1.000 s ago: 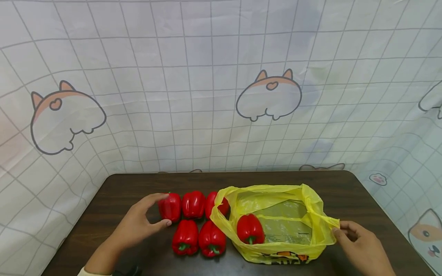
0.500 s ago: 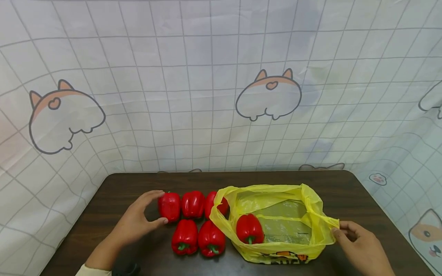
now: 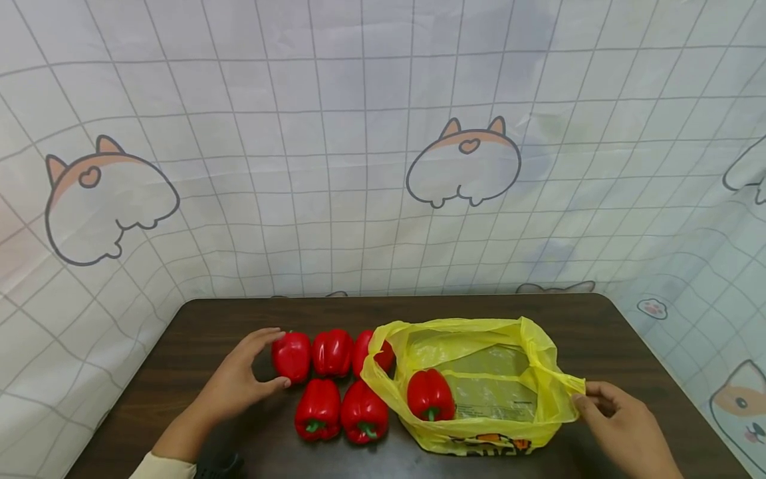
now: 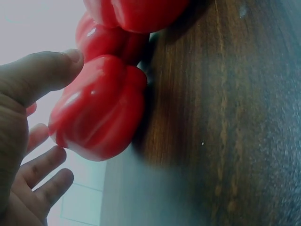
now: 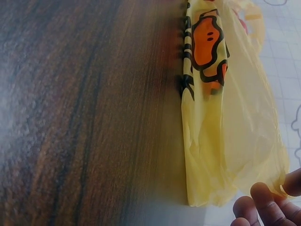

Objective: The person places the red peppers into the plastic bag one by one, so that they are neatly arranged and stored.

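Note:
My left hand (image 3: 235, 380) is at the leftmost red bell pepper (image 3: 291, 357) of the back row, thumb and fingers spread at its left side. In the left wrist view the thumb (image 4: 51, 70) lies over the upper edge of that pepper (image 4: 101, 110), with fingers behind it. I cannot tell whether they touch it. My right hand (image 3: 628, 422) pinches the right rim of a yellow plastic bag (image 3: 568, 392). The bag's mouth is wide, and one red bell pepper (image 3: 430, 395) sits inside at its left. An orange and black print (image 5: 207, 44) marks the bag's front.
Two bell peppers (image 3: 318, 409) (image 3: 364, 412) lie in a front row with green stems facing me. Another (image 3: 332, 352) stands in the back row; one more (image 3: 365, 349) is partly behind the bag. A dark wood table (image 3: 239, 309) carries everything, before a grid-patterned cloth (image 3: 335, 166).
My left hand has drawn back slightly left from the leftmost pepper, its fingers no longer overlapping it as much. The right hand keeps its hold on the bag. The head view has shifted a little.

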Action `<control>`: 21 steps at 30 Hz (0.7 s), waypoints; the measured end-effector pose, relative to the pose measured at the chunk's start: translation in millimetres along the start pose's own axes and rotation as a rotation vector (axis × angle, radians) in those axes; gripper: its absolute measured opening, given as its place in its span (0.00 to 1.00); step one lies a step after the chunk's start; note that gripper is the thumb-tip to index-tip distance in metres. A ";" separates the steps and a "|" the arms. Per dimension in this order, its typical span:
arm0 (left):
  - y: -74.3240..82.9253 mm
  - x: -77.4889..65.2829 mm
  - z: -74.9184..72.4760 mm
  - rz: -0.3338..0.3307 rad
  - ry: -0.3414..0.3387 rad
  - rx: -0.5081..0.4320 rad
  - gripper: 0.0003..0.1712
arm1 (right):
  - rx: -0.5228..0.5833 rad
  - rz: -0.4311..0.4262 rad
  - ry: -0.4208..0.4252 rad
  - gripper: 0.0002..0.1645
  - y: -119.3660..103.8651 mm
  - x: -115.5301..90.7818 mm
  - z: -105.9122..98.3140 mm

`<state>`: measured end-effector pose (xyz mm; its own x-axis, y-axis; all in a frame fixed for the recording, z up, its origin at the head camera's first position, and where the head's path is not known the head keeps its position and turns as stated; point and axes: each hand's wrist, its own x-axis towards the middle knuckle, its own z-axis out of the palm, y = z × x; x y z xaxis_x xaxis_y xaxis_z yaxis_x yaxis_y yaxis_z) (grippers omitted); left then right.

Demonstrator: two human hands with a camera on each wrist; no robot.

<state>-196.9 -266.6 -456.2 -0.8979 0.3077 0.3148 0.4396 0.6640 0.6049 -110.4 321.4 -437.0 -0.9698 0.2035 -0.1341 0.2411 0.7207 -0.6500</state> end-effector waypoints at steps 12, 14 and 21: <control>-6.7 -1.0 5.8 -0.021 -0.032 0.008 0.46 | 0.001 0.004 -0.005 0.36 -0.5 0.5 0.5; -8.0 -0.9 6.3 -0.019 -0.029 0.006 0.46 | 0.000 0.002 -0.002 0.36 -0.2 0.3 0.8; -10.5 0.6 7.8 0.003 -0.017 0.016 0.45 | -0.005 -0.003 0.000 0.37 1.9 1.0 1.9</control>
<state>-202.3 -268.1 -468.1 -0.8967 0.3215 0.3042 0.4424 0.6735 0.5922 -111.0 321.7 -439.8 -0.9705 0.2016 -0.1323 0.2387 0.7246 -0.6465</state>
